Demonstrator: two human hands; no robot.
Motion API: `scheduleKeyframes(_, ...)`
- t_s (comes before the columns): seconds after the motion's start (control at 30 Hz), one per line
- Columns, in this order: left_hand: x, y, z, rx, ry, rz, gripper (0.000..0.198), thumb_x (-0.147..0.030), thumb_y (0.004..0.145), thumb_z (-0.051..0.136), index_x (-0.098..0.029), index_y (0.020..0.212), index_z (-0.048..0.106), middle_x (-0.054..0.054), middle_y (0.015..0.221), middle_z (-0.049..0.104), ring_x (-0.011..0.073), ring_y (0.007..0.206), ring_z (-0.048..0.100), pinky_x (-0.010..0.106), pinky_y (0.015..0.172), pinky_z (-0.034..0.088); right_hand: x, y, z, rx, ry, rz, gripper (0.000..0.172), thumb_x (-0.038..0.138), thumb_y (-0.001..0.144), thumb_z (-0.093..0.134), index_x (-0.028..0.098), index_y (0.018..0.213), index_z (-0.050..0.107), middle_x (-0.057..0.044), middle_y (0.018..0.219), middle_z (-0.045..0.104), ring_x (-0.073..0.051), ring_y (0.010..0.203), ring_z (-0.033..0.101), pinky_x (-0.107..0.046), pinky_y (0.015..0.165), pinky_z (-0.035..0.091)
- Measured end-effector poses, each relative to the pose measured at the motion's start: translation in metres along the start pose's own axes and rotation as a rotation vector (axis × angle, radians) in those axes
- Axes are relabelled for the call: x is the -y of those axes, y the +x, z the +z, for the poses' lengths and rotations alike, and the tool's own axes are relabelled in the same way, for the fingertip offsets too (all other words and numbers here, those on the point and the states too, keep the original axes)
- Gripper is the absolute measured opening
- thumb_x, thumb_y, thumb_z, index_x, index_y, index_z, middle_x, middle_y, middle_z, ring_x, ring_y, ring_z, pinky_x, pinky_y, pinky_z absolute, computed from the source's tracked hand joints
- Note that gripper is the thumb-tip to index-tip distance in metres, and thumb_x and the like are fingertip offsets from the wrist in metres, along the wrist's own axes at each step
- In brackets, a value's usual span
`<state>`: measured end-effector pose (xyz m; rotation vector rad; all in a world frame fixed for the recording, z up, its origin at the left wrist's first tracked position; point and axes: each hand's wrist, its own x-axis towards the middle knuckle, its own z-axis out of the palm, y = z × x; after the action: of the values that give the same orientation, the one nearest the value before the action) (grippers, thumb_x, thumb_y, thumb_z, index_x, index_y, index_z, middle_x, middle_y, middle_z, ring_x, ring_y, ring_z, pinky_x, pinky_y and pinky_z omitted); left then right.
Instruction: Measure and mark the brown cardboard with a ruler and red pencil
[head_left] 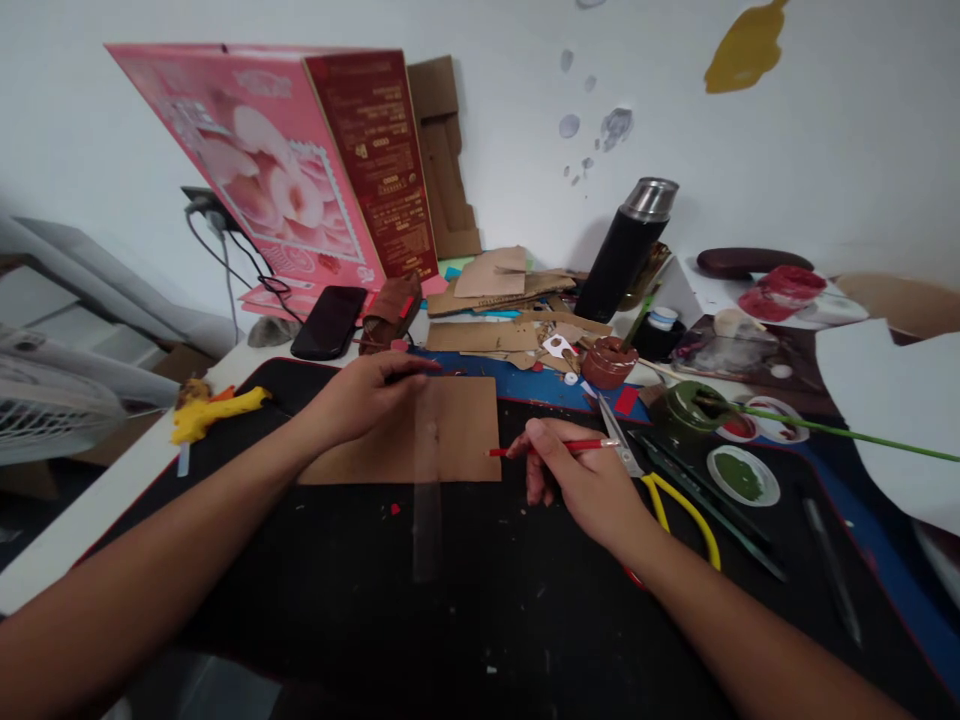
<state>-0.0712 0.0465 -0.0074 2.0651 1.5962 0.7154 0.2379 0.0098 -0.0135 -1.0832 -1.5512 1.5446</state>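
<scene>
A brown cardboard piece lies on the black mat, with a clear ruler across it, its near end reaching past the cardboard onto the mat. My left hand is at the ruler's far end, fingers stretched to the right and the thumb slightly apart from them; whether it presses on the ruler I cannot tell. In my right hand is a red pencil, its tip pointing left over the cardboard's right edge. Scissors with yellow handles lie partly under my right hand.
Paint jars, a green one and a reddish-brown one, stand at the right with a paint lid. Behind are cardboard scraps, a black thermos and a pink box. A phone and yellow figure are at left.
</scene>
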Motion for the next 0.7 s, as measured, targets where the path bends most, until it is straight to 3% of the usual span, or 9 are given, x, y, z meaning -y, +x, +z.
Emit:
scheduleKeyframes(0.13, -0.001, -0.009, 0.003, -0.065, 0.078, 0.108, 0.045, -0.049, 0.103, 0.057, -0.021, 0.136, 0.071, 0.013, 0.138, 0.070, 0.0318, 0.136, 0.062, 0.054, 0.120, 0.046, -0.002, 0.000, 0.000, -0.002, 0.010, 0.013, 0.051, 0.064, 0.104, 0.057, 0.020, 0.087, 0.076, 0.001, 0.056, 0.062, -0.015, 0.050, 0.063, -0.026, 0.047, 0.045)
scheduleKeyframes(0.3, -0.006, -0.053, 0.008, 0.073, 0.094, 0.274, 0.037, -0.046, 0.108, 0.058, -0.030, 0.139, 0.072, 0.007, 0.142, 0.071, 0.0258, 0.131, 0.067, 0.045, 0.115, 0.054, -0.002, 0.001, -0.001, -0.019, 0.032, 0.024, 0.053, 0.067, 0.104, 0.058, 0.020, 0.087, 0.077, 0.001, 0.056, 0.063, -0.014, 0.051, 0.063, -0.026, 0.046, 0.045)
scheduleKeyframes(0.43, 0.000, -0.071, 0.016, 0.112, 0.163, 0.469, 0.043, -0.038, 0.111, 0.057, -0.034, 0.154, 0.061, 0.005, 0.158, 0.062, 0.0263, 0.147, 0.058, 0.048, 0.122, 0.049, 0.000, 0.001, 0.000, -0.043, 0.027, 0.037, 0.052, 0.066, 0.103, 0.058, 0.020, 0.087, 0.077, 0.001, 0.057, 0.064, -0.014, 0.051, 0.063, -0.026, 0.046, 0.046)
scheduleKeyframes(0.7, 0.008, -0.072, 0.024, 0.069, 0.176, 0.463, 0.046, -0.038, 0.112, 0.056, -0.029, 0.157, 0.057, 0.006, 0.162, 0.058, 0.0266, 0.153, 0.052, 0.050, 0.126, 0.045, 0.003, 0.003, 0.003, -0.059, 0.018, 0.025, 0.049, 0.063, 0.104, 0.061, 0.020, 0.089, 0.078, 0.000, 0.058, 0.065, -0.016, 0.052, 0.064, -0.027, 0.047, 0.048)
